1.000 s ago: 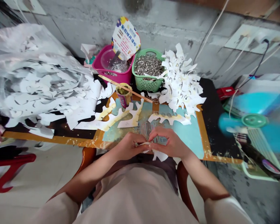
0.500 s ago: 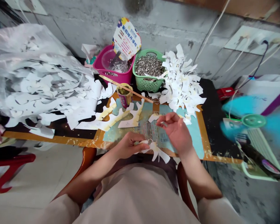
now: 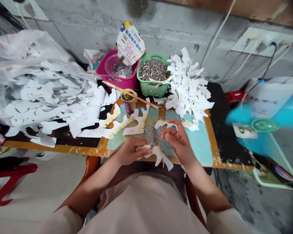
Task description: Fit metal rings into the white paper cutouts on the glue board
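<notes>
My left hand (image 3: 132,152) pinches a white cut-out paper strip (image 3: 158,156) with jagged branches over the table's front edge. A small metal ring (image 3: 152,146) stands at the strip's upper edge, beside my left fingertips. To the right, my right hand (image 3: 177,139) hovers over the blue mat with fingers bent and apart; I see nothing between them. Just beyond its fingertips lies another white strip (image 3: 161,123) with yellowish glue-like smears. More smeared strips (image 3: 135,129) lie on the mat's left side.
A tub of yellowish paste (image 3: 129,102) stands behind the strips, a flat stick (image 3: 134,96) across it. Behind are a pink basket (image 3: 104,70) and a green basket (image 3: 153,87) of metal rings. White cut-outs are heaped left (image 3: 51,107) and right (image 3: 189,84). A blue fan (image 3: 265,125) spins at right.
My right hand has come slightly lower and left, closer to the held strip, its fingers more bent. My left hand and its strip have shifted a little left. The view has tilted slightly.
</notes>
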A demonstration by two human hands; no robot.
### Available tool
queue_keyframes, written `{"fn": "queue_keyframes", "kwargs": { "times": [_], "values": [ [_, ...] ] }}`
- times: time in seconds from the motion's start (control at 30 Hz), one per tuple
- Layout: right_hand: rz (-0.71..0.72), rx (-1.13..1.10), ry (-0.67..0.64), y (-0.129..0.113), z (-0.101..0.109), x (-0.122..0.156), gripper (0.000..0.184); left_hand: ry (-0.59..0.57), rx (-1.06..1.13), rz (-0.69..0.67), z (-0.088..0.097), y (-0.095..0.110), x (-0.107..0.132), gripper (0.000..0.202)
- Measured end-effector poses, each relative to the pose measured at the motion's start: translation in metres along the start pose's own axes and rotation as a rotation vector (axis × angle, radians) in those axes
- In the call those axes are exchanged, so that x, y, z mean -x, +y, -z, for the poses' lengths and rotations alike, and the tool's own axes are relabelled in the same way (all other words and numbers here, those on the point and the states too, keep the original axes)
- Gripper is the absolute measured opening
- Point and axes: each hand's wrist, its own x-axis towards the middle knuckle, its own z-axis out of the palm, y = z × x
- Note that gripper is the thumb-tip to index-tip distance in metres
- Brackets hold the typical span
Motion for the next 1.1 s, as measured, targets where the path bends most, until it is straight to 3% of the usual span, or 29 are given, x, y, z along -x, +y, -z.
{"fn": "queue_keyframes", "kwargs": {
  "times": [0.17, 0.3, 0.37, 0.5, 0.6, 0.67, 0.83, 1.0, 1.1],
  "values": [
    [-0.009, 0.205, -0.211, -0.01, 0.001, 0.005, 0.048, 0.044, 0.014, 0.018, 0.002, -0.001, -0.002, 0.044],
    [0.138, 0.543, -0.093, -0.031, 0.006, 0.017, 0.047, 0.149, 0.113, 0.179, -0.011, -0.009, -0.004, 0.031],
    [0.184, 0.757, -0.064, -0.034, 0.012, 0.021, 0.047, 0.216, 0.135, 0.289, -0.019, -0.017, -0.001, 0.04],
    [0.204, 1.067, 0.046, -0.006, 0.021, 0.024, 0.04, 0.256, -0.19, 0.419, -0.025, -0.038, 0.013, 0.036],
    [0.189, 1.034, 0.005, 0.028, 0.018, 0.028, 0.035, 0.243, -0.524, 0.452, -0.022, -0.046, 0.025, 0.029],
    [0.195, 1.018, -0.048, 0.046, 0.012, 0.03, 0.036, 0.239, -0.625, 0.481, -0.02, -0.048, 0.03, 0.033],
    [0.2, 1.088, -0.087, 0.064, 0.009, 0.027, 0.035, 0.298, -0.516, 0.573, -0.013, -0.048, 0.028, 0.05],
    [0.212, 0.916, 0.026, 0.063, 0.021, 0.023, 0.038, 0.439, -0.339, 0.632, 0.003, -0.053, 0.029, 0.062],
    [0.236, 0.908, 0.093, 0.064, 0.028, 0.02, 0.038, 0.533, -0.454, 0.575, 0.012, -0.054, 0.032, 0.063]
  ]
}}
